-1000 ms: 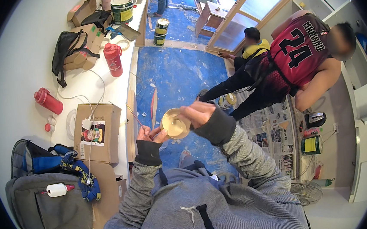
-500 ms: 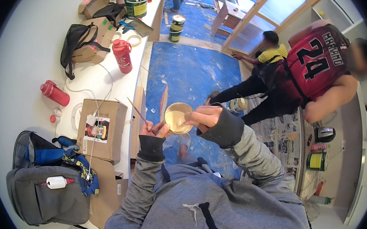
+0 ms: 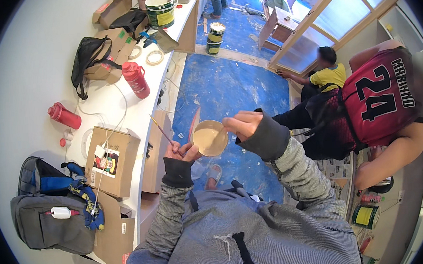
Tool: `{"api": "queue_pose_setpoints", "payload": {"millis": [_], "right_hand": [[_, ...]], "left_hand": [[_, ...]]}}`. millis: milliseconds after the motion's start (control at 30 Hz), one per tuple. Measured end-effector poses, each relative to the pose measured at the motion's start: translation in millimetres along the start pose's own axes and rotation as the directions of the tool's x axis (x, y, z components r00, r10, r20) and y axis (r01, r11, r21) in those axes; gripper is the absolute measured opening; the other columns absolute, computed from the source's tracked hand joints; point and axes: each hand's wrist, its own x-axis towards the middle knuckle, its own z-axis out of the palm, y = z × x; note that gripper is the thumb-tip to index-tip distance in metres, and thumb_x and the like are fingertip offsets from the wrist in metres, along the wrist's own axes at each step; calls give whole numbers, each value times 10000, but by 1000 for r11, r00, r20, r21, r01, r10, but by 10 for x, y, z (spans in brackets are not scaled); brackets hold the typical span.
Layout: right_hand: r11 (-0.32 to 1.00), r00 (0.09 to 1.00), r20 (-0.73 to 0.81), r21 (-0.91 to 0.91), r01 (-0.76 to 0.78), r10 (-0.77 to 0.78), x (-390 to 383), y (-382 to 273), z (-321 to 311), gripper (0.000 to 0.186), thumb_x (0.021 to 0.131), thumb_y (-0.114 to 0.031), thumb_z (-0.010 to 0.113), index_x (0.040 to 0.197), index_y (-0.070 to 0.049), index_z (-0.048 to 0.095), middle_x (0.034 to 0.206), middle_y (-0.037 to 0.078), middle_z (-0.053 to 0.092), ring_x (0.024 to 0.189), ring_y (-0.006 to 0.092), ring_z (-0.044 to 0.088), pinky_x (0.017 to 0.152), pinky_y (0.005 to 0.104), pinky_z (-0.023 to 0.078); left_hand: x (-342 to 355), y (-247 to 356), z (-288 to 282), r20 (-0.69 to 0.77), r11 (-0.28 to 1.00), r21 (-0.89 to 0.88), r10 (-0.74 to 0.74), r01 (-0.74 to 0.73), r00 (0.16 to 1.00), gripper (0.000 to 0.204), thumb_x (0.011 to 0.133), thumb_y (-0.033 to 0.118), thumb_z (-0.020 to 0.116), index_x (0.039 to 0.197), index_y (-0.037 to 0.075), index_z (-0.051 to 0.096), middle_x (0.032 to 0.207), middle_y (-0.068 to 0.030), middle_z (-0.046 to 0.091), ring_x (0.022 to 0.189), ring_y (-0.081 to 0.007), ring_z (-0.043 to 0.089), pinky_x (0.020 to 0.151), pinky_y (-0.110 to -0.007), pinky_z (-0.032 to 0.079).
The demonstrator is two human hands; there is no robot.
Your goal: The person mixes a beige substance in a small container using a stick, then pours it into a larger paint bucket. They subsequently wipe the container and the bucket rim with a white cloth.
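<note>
My left hand (image 3: pixel 182 151) is closed round the side of a small round tub (image 3: pixel 197 142) of cream-coloured paint. Between the same fingers sits a slim stick (image 3: pixel 161 129) like a thin paintbrush, slanting up to the left. My right hand (image 3: pixel 244 125) is pinched at the tub's right rim. From its fingers a thin pale tool seems to dip into the paint (image 3: pixel 208 139); its kind is hidden by the hand and the matching colour.
Along the left, a white counter (image 3: pixel 119 102) bears a red bottle (image 3: pixel 136 80), a cardboard box (image 3: pixel 113 162), tape rolls and a paint bucket (image 3: pixel 160 11). Blue sheeting (image 3: pixel 232 80) covers the floor. At right stands a person in a red jersey (image 3: pixel 375 92); another in yellow (image 3: pixel 328 76) crouches beyond.
My right hand has drawn back slightly to the tub's right rim, showing more paint. The view has shifted a little. The person in red has moved rightward, one arm now lower.
</note>
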Motion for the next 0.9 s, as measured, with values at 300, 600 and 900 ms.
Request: {"api": "queue_pose_setpoints", "payload": {"millis": [300,600,900], "right_hand": [[994,995,-59,67,81,-77,-161,483,-206,272,685,18,681,939,-32,598,713,106,586,642,294,616,564,371,503],[993,991,-105,75,88,-80,-308,715,-409,247,701,12,655,935,-49,599,712,97,592,653,274,627,563,360,510],[993,989,-146,112,35,-18,-416,856,-539,235,732,2,667,952,-53,609,724,113,614,664,278,634,571,357,511]], "left_hand": [[333,-408,377,-39,1000,-15,21,-22,999,490,774,-54,710,920,110,271,958,-156,555,928,-224,637,741,-368,598],[512,-681,745,-36,998,-58,-28,26,999,480,779,-64,702,902,120,276,982,-163,587,927,-224,640,738,-370,596],[702,-688,1016,7,998,-3,-70,70,998,464,795,-50,696,903,108,274,1012,-195,603,934,-246,650,758,-365,596]]}}
